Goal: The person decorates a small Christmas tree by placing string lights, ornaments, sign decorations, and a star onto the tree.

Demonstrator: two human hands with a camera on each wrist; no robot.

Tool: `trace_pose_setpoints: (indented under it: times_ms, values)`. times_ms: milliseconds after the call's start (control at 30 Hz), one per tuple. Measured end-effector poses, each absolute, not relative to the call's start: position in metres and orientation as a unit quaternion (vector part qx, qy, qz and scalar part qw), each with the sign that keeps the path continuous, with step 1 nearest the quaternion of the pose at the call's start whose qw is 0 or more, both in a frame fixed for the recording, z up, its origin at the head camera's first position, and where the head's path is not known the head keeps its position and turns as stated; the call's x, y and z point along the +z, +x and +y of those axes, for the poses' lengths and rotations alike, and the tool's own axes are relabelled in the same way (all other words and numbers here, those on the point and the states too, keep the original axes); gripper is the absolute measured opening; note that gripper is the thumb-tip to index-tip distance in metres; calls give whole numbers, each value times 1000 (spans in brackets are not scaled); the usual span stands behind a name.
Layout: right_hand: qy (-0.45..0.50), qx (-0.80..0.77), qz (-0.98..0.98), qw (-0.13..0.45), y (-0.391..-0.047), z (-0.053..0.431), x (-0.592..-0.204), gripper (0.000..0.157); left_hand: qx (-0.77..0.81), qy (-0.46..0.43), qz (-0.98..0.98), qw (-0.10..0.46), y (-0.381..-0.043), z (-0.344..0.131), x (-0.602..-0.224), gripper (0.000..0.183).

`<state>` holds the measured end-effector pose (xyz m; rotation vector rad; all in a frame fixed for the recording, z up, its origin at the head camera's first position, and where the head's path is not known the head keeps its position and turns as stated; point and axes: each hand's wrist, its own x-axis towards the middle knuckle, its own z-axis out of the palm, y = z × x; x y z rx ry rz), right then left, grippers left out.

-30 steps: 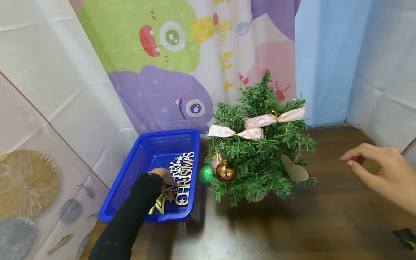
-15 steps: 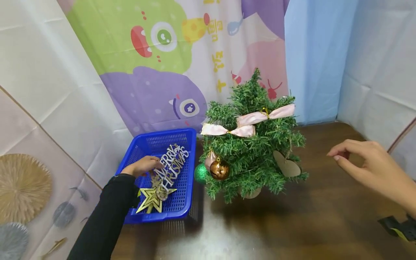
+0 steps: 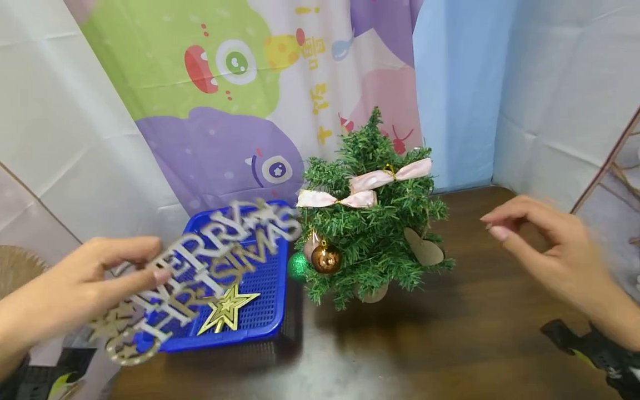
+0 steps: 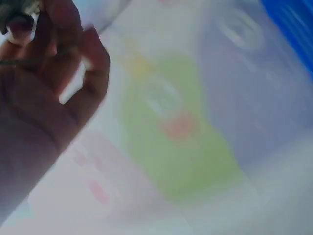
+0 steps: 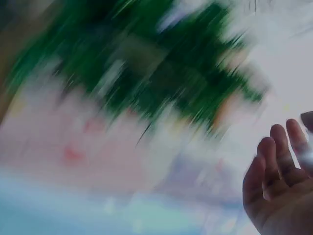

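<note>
My left hand (image 3: 95,278) pinches a silvery-gold "Merry Christmas" sign (image 3: 194,250) between thumb and fingers. The sign is tilted and blurred, held above the near-left part of a blue plastic basket (image 3: 240,336). Inside the basket a gold star tree topper (image 3: 227,308) shows partly behind the lettering. To the right stands a small green Christmas tree (image 3: 370,233). My right hand (image 3: 555,250) hovers right of the tree, fingers loosely bent, holding nothing. In the left wrist view the hand (image 4: 44,93) is dark, and the sign is mostly out of frame.
On the tree hang pink bows (image 3: 337,201), a brown ball (image 3: 326,258), a green glitter ball (image 3: 298,265) and a wooden heart (image 3: 425,250). Everything stands on a dark wooden table (image 3: 380,355). A cartoon-printed curtain (image 3: 225,139) closes off the back.
My left hand has picked the sign up out of the basket and brought it left and nearer, uncovering the star. The right hand keeps its pose, and the view has shifted rightward.
</note>
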<state>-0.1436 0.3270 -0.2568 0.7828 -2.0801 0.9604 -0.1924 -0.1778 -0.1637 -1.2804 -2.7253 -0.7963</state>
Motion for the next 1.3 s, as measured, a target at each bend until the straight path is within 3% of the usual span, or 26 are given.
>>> trace_pose_setpoints:
  times_ms: [67, 167, 233, 333, 433, 533, 600, 767, 867, 1100, 1300]
  values:
    - [374, 424, -779, 271, -135, 304, -258, 34, -274, -514, -813, -16, -175, -144, -166, 31]
    - [444, 474, -754, 101, -123, 278, -270, 51, -288, -602, -741, -75, -163, -93, -185, 27]
    - [450, 486, -749, 13, -113, 272, -281, 44, -286, -609, -734, -96, -157, -67, -203, 27]
    - [427, 502, -751, -37, -103, 278, -297, 31, -304, -583, -745, -112, -153, -47, -232, 24]
    - [403, 503, -764, -5, -105, 298, -307, 32, -343, -518, -780, -77, -154, -44, -256, 6]
    - [361, 489, -792, 63, -119, 319, -306, 32, -402, -432, -807, -26, -160, -45, -269, 33]
    - [329, 477, -808, 112, -131, 326, -301, 28, -438, -384, -813, 9, -167, -43, -275, 37]
    - [235, 426, -841, 239, -161, 323, -296, 19, -481, -340, -796, 139, -189, -31, -288, 14]
    - [196, 424, -837, 287, -172, 316, -302, 28, -503, -318, -779, 196, -200, -29, -296, 15]
    - [203, 405, -813, 366, -180, 307, -317, 37, -526, -332, -735, 271, -209, -31, -305, 15]
    - [205, 360, -815, 405, -186, 304, -321, 39, -505, -333, -745, 282, -213, -33, -308, 16]
